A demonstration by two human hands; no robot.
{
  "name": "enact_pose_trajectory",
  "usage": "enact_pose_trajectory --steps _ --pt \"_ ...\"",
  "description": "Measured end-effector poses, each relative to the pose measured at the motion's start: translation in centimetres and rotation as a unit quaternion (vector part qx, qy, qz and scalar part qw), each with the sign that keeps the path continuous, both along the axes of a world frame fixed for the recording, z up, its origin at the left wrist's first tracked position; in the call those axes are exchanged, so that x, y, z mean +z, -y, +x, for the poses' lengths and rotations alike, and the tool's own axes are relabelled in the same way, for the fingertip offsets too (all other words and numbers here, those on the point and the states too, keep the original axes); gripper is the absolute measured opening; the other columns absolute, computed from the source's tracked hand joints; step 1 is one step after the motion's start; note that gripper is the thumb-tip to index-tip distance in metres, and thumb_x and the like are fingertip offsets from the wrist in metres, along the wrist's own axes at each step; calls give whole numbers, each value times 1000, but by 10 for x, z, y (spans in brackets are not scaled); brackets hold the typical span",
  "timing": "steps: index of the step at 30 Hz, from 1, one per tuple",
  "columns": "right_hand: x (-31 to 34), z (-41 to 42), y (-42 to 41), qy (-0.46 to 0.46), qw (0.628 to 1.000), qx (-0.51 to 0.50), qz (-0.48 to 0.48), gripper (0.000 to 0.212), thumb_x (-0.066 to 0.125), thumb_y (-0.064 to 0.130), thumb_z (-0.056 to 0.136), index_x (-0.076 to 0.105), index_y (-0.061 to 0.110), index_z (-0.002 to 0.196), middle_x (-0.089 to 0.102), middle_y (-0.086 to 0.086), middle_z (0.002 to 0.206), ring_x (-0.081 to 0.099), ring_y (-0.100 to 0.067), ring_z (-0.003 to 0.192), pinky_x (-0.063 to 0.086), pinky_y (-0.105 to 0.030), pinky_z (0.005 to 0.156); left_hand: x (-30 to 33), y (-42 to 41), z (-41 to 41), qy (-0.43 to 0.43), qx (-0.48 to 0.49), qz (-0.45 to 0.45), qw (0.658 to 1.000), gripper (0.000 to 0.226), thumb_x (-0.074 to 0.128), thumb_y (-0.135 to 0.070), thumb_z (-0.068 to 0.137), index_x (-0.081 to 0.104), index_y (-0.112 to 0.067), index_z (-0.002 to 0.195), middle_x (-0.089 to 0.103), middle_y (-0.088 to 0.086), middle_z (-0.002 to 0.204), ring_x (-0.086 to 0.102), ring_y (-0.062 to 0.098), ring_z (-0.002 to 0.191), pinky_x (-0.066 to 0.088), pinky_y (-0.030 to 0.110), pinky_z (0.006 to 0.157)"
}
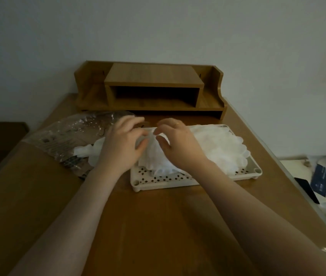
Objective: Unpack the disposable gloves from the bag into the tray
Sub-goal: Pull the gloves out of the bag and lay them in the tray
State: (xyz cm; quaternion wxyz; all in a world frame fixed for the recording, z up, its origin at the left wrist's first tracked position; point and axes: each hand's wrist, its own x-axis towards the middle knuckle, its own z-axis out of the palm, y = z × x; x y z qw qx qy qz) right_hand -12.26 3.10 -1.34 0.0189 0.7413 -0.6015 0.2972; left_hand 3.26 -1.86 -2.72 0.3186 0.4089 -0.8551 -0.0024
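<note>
The tray (196, 179), cream with a perforated floor, sits on the wooden table (138, 226). A white pile of disposable gloves (218, 148) fills most of it. The left hand (121, 142) and the right hand (178, 142) meet over the tray's left part; the curled fingers of both pinch the gloves at the pile's left end. The clear plastic bag (74, 132) lies just left of the tray, with 1 glove (87, 151) trailing out of it. A wooden desk shelf (152, 90) stands behind, against the wall.
</note>
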Motion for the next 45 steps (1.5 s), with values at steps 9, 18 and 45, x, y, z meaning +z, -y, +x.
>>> enact_pose_trajectory --steps 9,18,45 --pt "-47 76 48 28 992 9 125 22 58 34 89 58 14 98 59 -6 100 52 -24 100 41 -34 86 -5 28 33 -49 135 279 949 28 44 -17 98 62 -25 119 58 3 125 54 13 88 45 27 67" --pt "-48 71 46 153 978 -34 135 14 58 17 89 65 6 88 64 -9 86 55 -19 76 45 -33 69 -7 31 45 -112 89 299 943 25 51 -14 94 58 -22 116 59 1 112 57 9 79 47 24 62" --pt "32 13 7 684 721 102 50 16 49 11 95 63 3 91 58 -8 77 57 -17 69 50 -27 67 26 -12 2 -117 -40 149 981 68 66 -38 83 35 -21 142 31 -6 147 27 11 135 27 29 107"
